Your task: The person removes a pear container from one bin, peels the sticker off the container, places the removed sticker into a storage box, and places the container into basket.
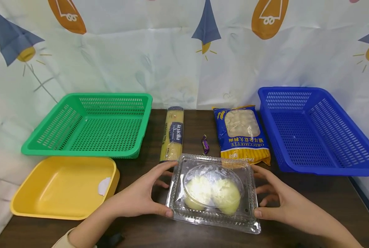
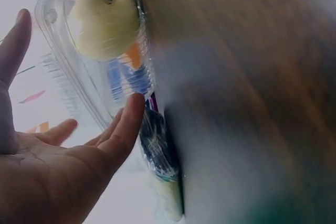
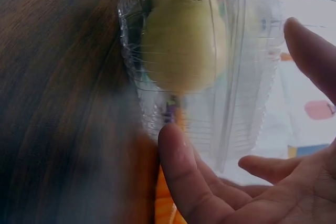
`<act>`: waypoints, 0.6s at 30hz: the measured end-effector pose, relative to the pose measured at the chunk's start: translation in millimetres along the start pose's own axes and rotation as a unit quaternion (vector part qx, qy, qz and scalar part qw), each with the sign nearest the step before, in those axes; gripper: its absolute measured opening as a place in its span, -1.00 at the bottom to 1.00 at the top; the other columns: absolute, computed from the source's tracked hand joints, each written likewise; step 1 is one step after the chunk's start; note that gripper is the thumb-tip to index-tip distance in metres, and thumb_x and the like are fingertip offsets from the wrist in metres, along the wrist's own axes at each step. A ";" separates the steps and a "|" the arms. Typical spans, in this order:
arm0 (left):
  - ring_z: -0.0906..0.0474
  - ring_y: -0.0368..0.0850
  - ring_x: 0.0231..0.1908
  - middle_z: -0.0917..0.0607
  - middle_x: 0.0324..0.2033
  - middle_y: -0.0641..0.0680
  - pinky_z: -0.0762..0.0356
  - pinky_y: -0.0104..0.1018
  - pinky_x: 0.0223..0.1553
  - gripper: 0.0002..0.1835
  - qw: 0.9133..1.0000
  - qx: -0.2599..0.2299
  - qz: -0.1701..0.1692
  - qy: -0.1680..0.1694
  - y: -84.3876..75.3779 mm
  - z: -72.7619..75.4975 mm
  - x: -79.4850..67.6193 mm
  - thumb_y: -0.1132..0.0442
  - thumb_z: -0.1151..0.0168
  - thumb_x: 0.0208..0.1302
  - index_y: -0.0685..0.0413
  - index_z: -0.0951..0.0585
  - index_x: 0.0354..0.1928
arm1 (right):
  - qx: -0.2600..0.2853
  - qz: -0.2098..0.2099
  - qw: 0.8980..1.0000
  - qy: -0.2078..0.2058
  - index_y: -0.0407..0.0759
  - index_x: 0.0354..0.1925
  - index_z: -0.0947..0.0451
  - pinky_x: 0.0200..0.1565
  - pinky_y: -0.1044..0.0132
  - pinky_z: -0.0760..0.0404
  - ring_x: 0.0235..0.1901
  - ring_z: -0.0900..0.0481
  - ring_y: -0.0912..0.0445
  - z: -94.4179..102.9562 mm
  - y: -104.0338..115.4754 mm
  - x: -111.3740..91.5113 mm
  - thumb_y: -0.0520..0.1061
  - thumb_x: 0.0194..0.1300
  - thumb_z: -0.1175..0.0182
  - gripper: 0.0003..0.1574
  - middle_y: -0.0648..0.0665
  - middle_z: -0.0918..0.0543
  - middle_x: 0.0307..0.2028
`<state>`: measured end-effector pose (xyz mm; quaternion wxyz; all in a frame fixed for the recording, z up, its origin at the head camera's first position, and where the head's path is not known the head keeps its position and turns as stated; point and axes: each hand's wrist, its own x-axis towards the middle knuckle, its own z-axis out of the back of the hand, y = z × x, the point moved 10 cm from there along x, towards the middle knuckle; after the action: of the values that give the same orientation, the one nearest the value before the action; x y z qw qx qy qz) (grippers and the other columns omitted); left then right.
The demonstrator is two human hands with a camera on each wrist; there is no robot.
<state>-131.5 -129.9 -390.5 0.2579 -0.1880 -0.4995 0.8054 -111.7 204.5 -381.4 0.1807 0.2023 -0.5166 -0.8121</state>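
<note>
A clear plastic clamshell box (image 1: 215, 224) with two pale yellow-green round fruits (image 1: 226, 196) inside sits in front of me, its lid down. At its left side is my left hand (image 1: 141, 193), thumb and index finger spread toward the two left corners. On the opposite side my right hand (image 1: 283, 199) has its fingers spread along the right edge. In the left wrist view the fingers (image 2: 128, 124) look extended, with the thumb apart from the box. The right wrist view shows a fingertip (image 3: 176, 142) close against the box; firm contact cannot be told.
Behind the box lie a spaghetti pack (image 1: 173, 134), a small purple-wrapped candy (image 1: 205, 144) and a blue-and-yellow orecchiette bag (image 1: 241, 134). A green basket (image 1: 135, 148) and a yellow bin (image 1: 63, 213) stand left. At the right is a blue basket (image 1: 327, 170).
</note>
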 end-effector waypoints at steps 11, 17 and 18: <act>-0.52 0.07 0.39 -0.31 0.61 0.02 -0.62 -0.10 0.31 0.32 0.999 -0.029 0.029 0.024 11.5 -5.1 1.7 0.01 -0.80 0.08 -0.38 -0.08 0.75 | 0.022 0.036 0.998 0.036 0.14 0.81 0.23 0.11 0.21 -0.72 0.36 -0.51 0.25 -5.1 -1.9 0.7 -0.27 0.27 -0.61 0.55 -0.41 -0.10 0.64; -0.51 0.04 0.42 -0.35 0.56 0.11 -0.56 -0.20 0.36 0.34 0.997 -0.070 0.034 0.028 14.3 -7.5 3.0 0.10 -0.80 0.09 -0.34 -0.06 0.76 | 0.006 0.042 0.998 0.039 0.18 0.81 0.35 0.14 0.24 -0.70 0.39 -0.45 0.32 -9.2 -4.6 -0.1 -0.18 0.20 -0.68 0.69 -0.49 -0.08 0.64; -0.51 0.04 0.41 -0.34 0.56 0.11 -0.56 -0.20 0.36 0.34 0.996 -0.072 0.036 0.028 14.7 -7.7 3.1 0.10 -0.80 0.09 -0.34 -0.06 0.77 | 0.004 0.041 0.998 0.038 0.18 0.81 0.36 0.14 0.24 -0.70 0.40 -0.44 0.32 -9.6 -5.2 0.2 -0.16 0.20 -0.68 0.70 -0.50 -0.10 0.63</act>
<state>-132.9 -128.1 -407.2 0.2282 -0.2467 -0.5413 0.7707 -107.4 199.1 -389.8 0.2320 0.2122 -0.5206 -0.7938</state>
